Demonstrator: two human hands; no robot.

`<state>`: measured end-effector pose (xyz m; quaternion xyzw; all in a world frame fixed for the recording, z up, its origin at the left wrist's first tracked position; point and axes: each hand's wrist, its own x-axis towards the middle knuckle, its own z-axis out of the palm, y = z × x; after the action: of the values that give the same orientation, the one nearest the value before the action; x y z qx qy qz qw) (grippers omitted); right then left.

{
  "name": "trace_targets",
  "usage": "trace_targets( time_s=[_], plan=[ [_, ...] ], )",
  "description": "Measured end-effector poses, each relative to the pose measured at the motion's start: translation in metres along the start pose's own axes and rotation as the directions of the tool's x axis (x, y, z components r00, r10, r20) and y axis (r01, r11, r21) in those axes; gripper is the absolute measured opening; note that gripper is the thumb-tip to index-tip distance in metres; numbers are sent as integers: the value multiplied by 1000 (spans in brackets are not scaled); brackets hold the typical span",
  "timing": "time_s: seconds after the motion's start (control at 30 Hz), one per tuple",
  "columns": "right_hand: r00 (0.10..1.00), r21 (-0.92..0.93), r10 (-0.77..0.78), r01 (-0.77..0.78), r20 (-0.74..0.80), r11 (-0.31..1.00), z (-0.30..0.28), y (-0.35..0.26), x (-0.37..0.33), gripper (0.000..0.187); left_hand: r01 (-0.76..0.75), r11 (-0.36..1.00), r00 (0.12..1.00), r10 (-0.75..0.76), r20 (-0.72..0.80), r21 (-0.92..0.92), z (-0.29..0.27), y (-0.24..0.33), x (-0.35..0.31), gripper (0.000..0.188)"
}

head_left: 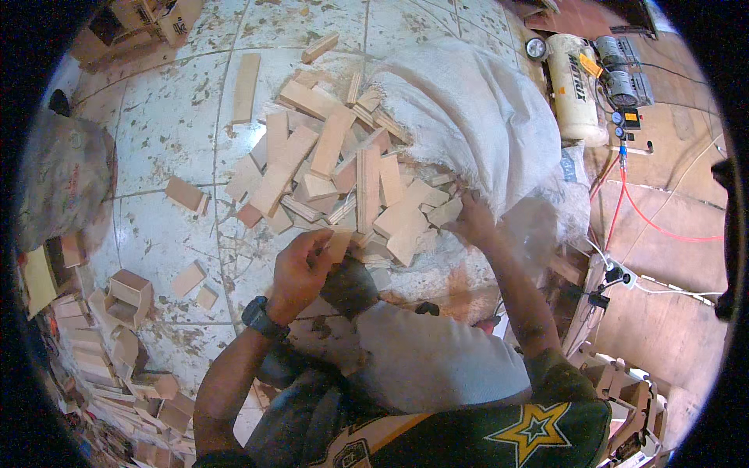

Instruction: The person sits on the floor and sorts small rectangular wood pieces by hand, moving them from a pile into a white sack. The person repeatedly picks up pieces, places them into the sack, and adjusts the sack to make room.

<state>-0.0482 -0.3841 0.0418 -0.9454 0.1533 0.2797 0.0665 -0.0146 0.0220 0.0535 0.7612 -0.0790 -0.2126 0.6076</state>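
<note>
The left hand (pixel 300 269) pinches a small wood block (pixel 339 243) at the near edge of the offcut pile (pixel 335 168); it looks light, stiff, rough-edged, best gripped across its flat faces. The right hand (pixel 470 221) rests on blocks by the white sack (pixel 476 109), fingers curled, hold unclear.

The offcuts (pixel 335 175) are seen to be pale, raw wood, matt, with sawn edges left unfinished. A small block (pixel 340 243) of the same bare wood is pinched in the left hand (pixel 300 273). The sack (pixel 468 109) is made of white woven cloth, coarse and dull, and is gripped at its edge by the right hand (pixel 470 220). The floor (pixel 168 117) is tiled, once glossy, now dulled and scuffed with dust and stains. The compressor tank (pixel 569 86) is shown in cream painted metal with a slight sheen. The hose (pixel 624 203) is of smooth red plastic. The watch (pixel 261 316) is matt black.
</note>
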Motion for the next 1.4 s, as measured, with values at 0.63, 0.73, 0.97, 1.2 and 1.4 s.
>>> trace_targets(
  time_s=[0.63, 0.73, 0.97, 1.2, 1.4],
  plan=[
    [994, -332, -85, 104, 71, 937, -9, 5, 18, 35, 18, 998, 994, -24, 109, 62, 18, 14, 3, 27],
    [997, -357, -36, 59, 70, 932, -5, 3, 19, 41, 9, 996, 993, -20, 115, 88, 19, 14, 5, 27],
    [998, -311, 20, -1, 57, 950, -8, -8, 27, 48, -23, 1000, 991, 20, 135, 20, 31, 7, 6, 28],
    [993, 807, -37, 115, -115, 579, -56, -19, -7, 50, -4, 990, 993, 20, 114, -140, 40, 13, 20, 28],
    [937, 966, -257, -197, 235, 165, -62, -78, -20, 51, 200, 821, 922, 27, 386, -534, 79, 35, 55, 40]
  ],
)
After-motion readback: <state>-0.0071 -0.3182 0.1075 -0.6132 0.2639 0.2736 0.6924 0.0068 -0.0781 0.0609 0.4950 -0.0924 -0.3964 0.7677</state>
